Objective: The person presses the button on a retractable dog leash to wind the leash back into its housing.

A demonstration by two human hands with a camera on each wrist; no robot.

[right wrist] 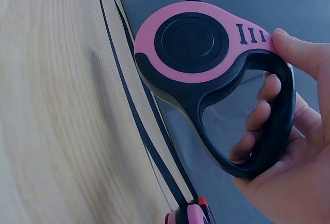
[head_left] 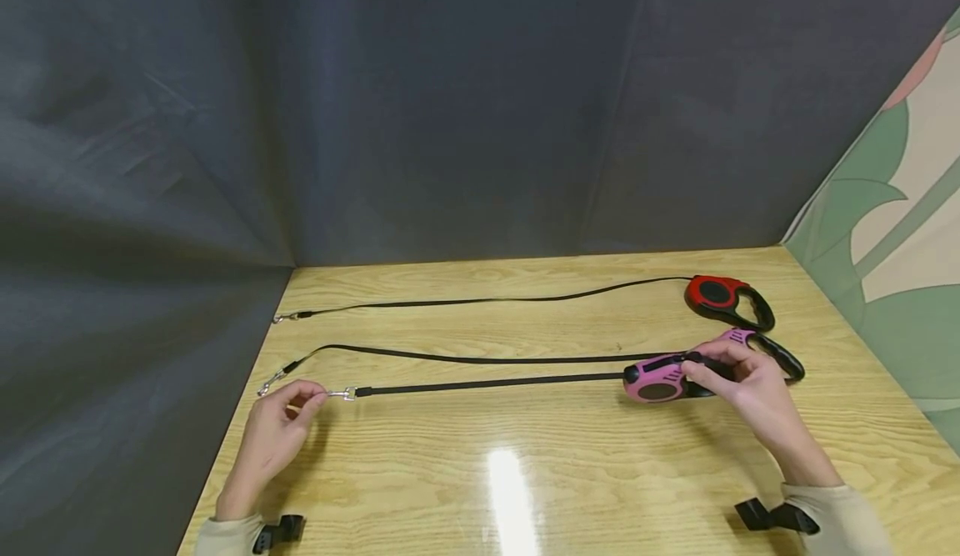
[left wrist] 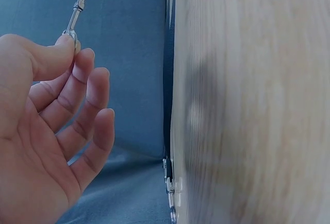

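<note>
A pink and black retractable dog leash (right wrist: 191, 74) is held by my right hand (head_left: 750, 377), fingers curled through its black handle (right wrist: 283, 116) and thumb on the pink casing. Its black strap (head_left: 487, 383) runs out taut to the left, above the table. At the far end my left hand (head_left: 277, 431) pinches the silver metal clip (left wrist: 75, 20) between thumb and forefinger, the other fingers loosely bent. Just behind lies a second pink leash (head_left: 738, 336), partly hidden by my right hand, its strap (head_left: 480, 361) stretched leftward to a clip (head_left: 268, 383).
Farther back, a red and black leash (head_left: 716, 293) lies on the wooden table (head_left: 420, 473), its thin strap (head_left: 480, 299) ending in a clip (head_left: 283, 318) at the left. Dark cloth (head_left: 465, 122) hangs behind and on the left. A patterned curtain (head_left: 892, 231) borders the right.
</note>
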